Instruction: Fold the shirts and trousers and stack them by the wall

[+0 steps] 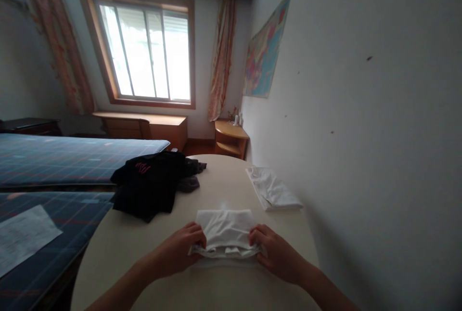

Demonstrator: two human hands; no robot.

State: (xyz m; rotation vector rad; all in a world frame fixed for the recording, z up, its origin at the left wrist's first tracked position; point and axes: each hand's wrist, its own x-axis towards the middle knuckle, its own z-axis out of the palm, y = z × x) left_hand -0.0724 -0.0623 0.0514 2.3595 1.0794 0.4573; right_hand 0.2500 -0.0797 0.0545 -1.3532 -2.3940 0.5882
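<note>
A white folded garment [225,229] lies on the cream-coloured round table [216,296] right in front of me. Its near edge is lifted and gathered in loose folds between my hands. My left hand [186,246] pinches the left corner of that edge, with the thumb hidden beneath the cloth. On the other side, my right hand [269,248] grips the right corner, its fingers curled over the fabric. The far part of the garment rests flat on the tabletop.
A dark garment with pink lettering [147,186] lies heaped at the table's left. Another folded white garment [274,188] sits at the right, near the wall. Beds with blue plaid mattresses [72,157] stand to the left, a paper sheet [27,236] on the nearer one.
</note>
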